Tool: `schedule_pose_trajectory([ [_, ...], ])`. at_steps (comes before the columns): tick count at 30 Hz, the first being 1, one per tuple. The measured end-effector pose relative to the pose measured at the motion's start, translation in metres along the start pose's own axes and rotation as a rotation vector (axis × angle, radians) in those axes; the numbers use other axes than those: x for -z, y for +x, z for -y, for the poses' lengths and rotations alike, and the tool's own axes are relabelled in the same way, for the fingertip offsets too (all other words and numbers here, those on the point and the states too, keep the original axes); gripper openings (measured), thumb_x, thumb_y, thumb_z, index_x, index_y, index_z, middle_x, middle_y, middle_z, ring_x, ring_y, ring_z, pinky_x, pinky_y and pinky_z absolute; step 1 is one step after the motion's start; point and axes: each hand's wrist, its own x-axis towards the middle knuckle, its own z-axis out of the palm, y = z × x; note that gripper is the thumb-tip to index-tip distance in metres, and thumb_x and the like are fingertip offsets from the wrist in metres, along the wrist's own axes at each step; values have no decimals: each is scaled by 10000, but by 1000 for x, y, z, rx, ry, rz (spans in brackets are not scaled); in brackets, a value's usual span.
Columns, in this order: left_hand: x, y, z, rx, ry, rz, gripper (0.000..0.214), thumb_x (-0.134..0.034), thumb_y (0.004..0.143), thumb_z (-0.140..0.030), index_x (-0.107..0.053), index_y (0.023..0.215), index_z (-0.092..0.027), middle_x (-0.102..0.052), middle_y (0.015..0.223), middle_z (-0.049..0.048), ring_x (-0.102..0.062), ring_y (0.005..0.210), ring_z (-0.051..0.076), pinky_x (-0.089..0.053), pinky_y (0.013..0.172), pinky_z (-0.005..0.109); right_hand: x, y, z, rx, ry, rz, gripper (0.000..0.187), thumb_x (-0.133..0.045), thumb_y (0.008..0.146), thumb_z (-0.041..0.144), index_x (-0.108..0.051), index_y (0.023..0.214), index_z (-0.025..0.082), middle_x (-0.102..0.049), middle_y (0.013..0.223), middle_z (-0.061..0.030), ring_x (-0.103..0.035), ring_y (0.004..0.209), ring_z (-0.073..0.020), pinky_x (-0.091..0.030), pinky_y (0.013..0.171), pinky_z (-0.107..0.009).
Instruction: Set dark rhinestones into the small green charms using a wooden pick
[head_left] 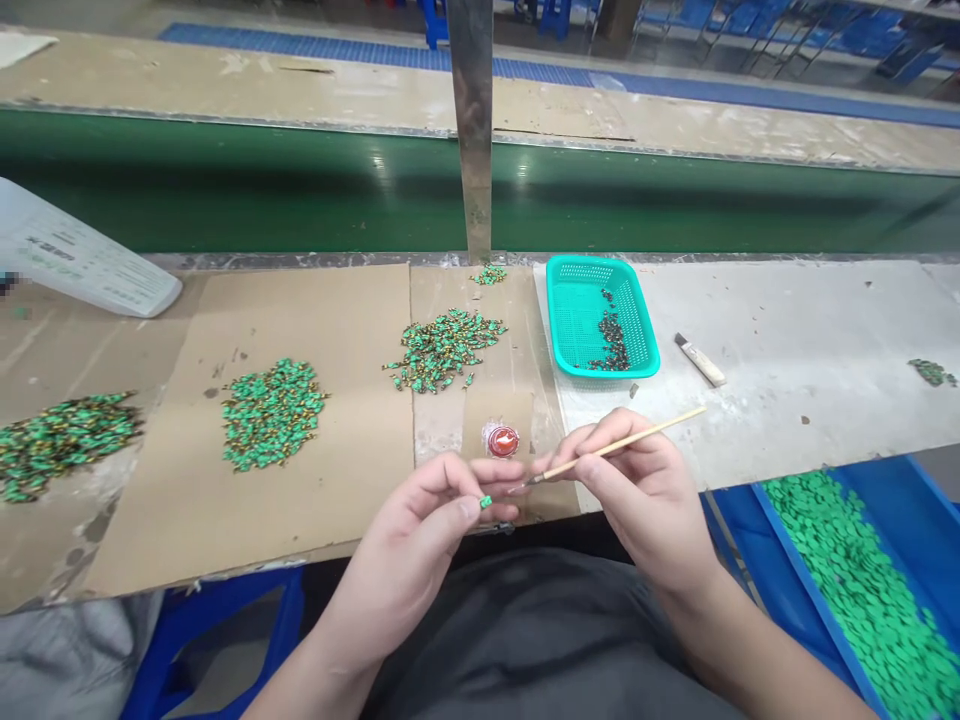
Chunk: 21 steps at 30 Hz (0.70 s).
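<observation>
Between thumb and forefinger, my left hand (420,540) pinches a small green piece (486,501); its other fingers stretch out behind. My right hand (645,500) grips a thin paintbrush (630,439) with a pale wooden handle. The bristle end points left, close to the fingers of my left hand and a little right of the green piece. Just beyond the hands, a small round blob of red paint (503,440) sits on a square of cardboard. Whether the brush tip touches anything is too small to tell.
Piles of small green-and-gold pieces (446,350) lie on cardboard ahead and leftward. A turquoise basket (556,325) holds dark pieces. A flat brush (700,360) lies right of it. A blue tray (817,600) of green pieces sits low right. A metal post (474,130) rises ahead.
</observation>
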Motion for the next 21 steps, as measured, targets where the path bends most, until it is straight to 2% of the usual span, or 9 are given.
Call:
schedule_pose_trajectory([
  [3, -5, -2, -1, -14, -91, 103, 209, -970, 983, -357, -854, 862, -233, -948, 1207, 82, -869, 1200, 298, -719, 968, 332, -10, -7, 15, -7, 56, 40, 81, -871, 1089, 195, -856, 1054, 265, -907, 1005, -14, -911, 959, -188, -764, 936, -321],
  [7, -10, -6, -5, -14, -158, 184, 167, -955, 1007, -338, -879, 903, -231, -951, 1176, 44, -885, 1023, 213, -714, 957, 296, -15, -12, 26, -22, 61, 54, 106, -851, 1099, 162, -868, 1078, 264, -908, 1025, -19, -916, 970, -191, -769, 897, -302],
  [21, -8, -13, -4, -41, -124, 212, 175, -920, 1044, -352, -853, 939, -229, -926, 1169, 33, -861, 1040, 203, -657, 973, 287, -19, -21, 32, -24, 2, 77, 174, -810, 1103, 101, -856, 1107, 269, -904, 1045, -22, -894, 985, -178, -753, 934, -305],
])
